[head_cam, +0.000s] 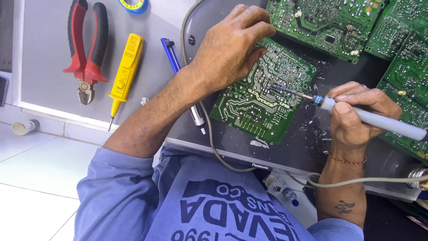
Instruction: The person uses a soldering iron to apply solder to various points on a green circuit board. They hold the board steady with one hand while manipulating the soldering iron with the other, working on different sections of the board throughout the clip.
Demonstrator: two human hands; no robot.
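At frame centre, green circuit board (263, 100) lies solder-side up on dark table (307, 143). We press left hand (232, 47) flat on board's upper edge, grip clenched on nothing, just pinning. Right hand (356, 111), centre right, grip closed around grey soldering iron (370, 118); tip touches board's right part. Desoldering pump (185, 85) lies under left forearm. We judge risks: board slipping under light hold, tip bridging neighbouring joints, cord (209, 143) snagging, fingers near hot tip.
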